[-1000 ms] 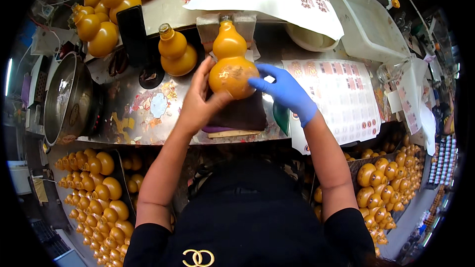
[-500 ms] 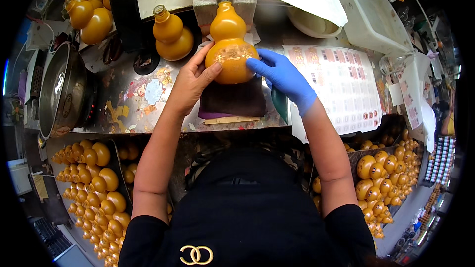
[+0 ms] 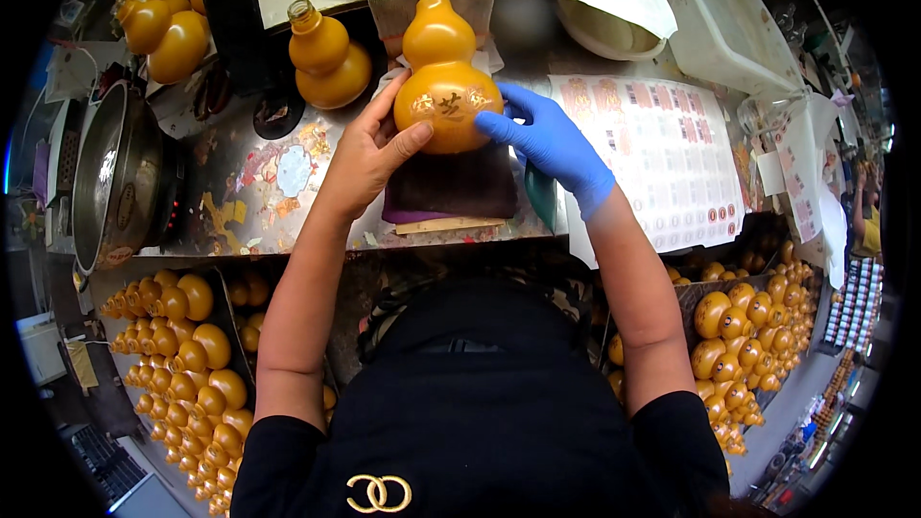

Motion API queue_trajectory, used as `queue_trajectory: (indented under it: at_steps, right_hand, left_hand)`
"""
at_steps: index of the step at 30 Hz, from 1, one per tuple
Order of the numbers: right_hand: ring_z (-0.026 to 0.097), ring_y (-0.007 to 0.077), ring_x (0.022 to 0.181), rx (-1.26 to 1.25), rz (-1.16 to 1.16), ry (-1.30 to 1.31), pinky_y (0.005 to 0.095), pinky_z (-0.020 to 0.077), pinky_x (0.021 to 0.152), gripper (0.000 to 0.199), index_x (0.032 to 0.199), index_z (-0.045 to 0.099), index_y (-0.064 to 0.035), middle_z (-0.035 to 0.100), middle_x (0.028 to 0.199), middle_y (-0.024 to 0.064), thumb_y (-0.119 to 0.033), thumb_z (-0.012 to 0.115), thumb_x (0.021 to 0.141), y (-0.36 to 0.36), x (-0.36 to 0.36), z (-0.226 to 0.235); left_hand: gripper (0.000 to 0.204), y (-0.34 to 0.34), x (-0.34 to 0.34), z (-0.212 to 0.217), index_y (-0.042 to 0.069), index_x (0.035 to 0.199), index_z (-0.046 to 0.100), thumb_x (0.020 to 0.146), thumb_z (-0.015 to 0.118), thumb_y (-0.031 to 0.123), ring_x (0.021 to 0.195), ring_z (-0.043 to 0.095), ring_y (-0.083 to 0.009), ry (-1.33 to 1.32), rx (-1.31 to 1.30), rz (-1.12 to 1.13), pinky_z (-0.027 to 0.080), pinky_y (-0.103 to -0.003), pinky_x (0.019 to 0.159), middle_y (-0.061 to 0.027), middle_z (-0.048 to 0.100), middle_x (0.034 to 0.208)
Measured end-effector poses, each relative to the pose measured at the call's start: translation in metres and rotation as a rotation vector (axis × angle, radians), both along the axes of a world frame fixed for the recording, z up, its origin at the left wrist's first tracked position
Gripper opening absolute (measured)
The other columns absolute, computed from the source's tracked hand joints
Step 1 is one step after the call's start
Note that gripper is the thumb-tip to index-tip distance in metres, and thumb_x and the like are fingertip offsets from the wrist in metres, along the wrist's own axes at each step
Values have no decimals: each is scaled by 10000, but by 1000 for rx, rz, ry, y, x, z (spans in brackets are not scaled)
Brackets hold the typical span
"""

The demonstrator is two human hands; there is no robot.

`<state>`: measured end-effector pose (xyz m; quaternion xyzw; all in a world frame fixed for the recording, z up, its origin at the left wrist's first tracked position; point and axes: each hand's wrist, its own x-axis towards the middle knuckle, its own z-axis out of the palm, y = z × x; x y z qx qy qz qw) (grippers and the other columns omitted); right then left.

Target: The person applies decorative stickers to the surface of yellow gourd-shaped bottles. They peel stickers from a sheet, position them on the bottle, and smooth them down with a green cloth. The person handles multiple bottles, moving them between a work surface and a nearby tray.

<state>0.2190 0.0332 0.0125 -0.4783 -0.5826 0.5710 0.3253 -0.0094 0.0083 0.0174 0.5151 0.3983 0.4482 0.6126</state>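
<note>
Between my two hands is an amber gourd-shaped bottle (image 3: 439,38), its narrow neck pointing away from me. Dark and pale markings show across its wide lower bulb. My bare left hand (image 3: 376,149) grips the bulb's left side, thumb on the front and fingers curled behind. On the right side, my right hand (image 3: 552,142) in a blue glove presses its thumb to the bulb, fingers partly hidden behind. Beneath the bottle lies a dark pad (image 3: 451,187) on a purple cloth and a wooden piece. Folded pale cloth (image 3: 389,10) sits behind the neck.
Another gourd bottle (image 3: 328,62) stands left, beside a black phone-like slab (image 3: 237,29) on a stand. A metal pan (image 3: 106,177) is at far left. Printed label sheets (image 3: 662,168) lie right, near a white bowl (image 3: 609,34). Crates of gourd bottles (image 3: 197,355) flank me below.
The bottle has turned in my hands, so its markings now show as dark and pale characters on the front bulb. Both hands keep their hold, shifting very slightly.
</note>
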Motion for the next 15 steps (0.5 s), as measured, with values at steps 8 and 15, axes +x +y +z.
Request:
queue_trajectory:
  at_steps: [8,15]
  right_hand:
    - [468,51,718,-2,-30,36,201,416,670,666,1300,565,-23,508,776,-39,-436,742,808,-1,-2,-6]
    - [470,50,719,40,-44,-25,202,419,674,672,1308,559,-34,512,776,-39,-435,751,803,-3,-3,-5]
  left_hand:
    - [786,4,-5,-4,-62,1467,249,892,698,230,1264,463,-184,-14,-30,4,360,-301,1064,-143,450,1394]
    - [774,4,-3,-3,-53,1462,268,879,712,197,1238,488,-178,-15,-10,-12,386,-300,1044,-135,474,1369]
